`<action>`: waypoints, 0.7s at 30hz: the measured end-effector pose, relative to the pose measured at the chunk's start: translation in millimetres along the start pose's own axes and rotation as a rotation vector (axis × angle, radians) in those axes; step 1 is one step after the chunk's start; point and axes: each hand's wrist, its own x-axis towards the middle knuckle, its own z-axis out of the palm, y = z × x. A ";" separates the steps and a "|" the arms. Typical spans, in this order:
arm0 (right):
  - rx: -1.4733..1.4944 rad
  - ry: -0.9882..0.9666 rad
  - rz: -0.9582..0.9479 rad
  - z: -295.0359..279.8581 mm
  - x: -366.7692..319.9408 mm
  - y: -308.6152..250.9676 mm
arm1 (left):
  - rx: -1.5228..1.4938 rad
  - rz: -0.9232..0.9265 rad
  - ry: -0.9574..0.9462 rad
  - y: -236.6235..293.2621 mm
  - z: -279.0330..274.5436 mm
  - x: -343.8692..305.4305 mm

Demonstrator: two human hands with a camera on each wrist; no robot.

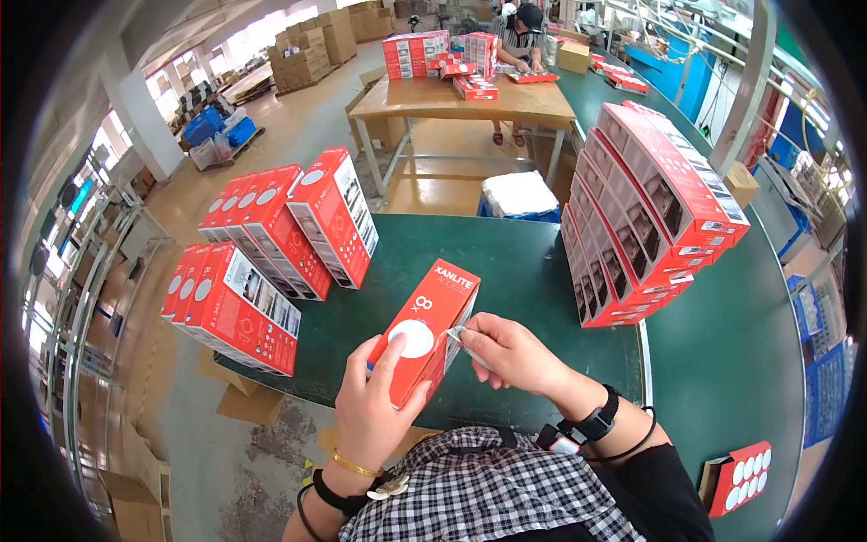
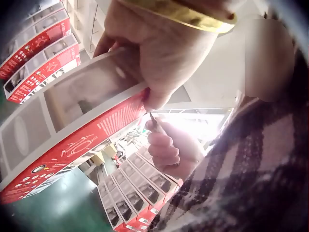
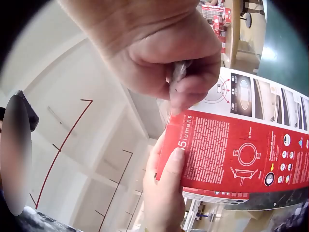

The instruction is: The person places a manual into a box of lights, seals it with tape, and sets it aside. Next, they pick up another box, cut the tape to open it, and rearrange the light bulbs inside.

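Observation:
In the head view my left hand (image 1: pixel 368 397) grips the lower end of a red XANLITE box (image 1: pixel 417 312), fingers over its front and thumb along the side. The box is tilted, its printed end away from me. Close at its right edge, my right hand (image 1: pixel 515 352) pinches a small, thin, pointed grey tool (image 2: pixel 153 119). Most of that tool (image 3: pixel 178 79) is hidden in the fingers, and I cannot tell its exact kind. Its tip is right by the box corner in the left wrist view. The box's red side (image 3: pixel 207 150) carries printed text and drawings.
Red boxes (image 1: pixel 262 226) stand in rows on the green table's left side. A tall stack of boxes (image 1: pixel 632 217) is on the right, over the green surface (image 1: pixel 731 379). An opened red carton (image 1: pixel 742 479) lies at lower right. Behind, a person (image 1: pixel 524 45) works at a wooden table (image 1: pixel 406 98).

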 end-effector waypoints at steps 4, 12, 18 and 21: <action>0.008 -0.020 0.053 -2.7 -4.9 2.6 | 0.042 0.014 -0.004 6.7 1.8 -2.4; 0.100 0.023 0.057 1.9 -18.0 6.3 | 0.039 0.094 -0.010 12.1 3.7 -5.8; 0.216 0.049 0.097 9.5 -19.4 9.7 | 0.047 0.106 -0.002 14.4 5.0 -6.3; 0.224 0.036 0.069 9.1 -18.0 15.5 | 0.035 0.081 -0.004 14.6 4.8 -5.4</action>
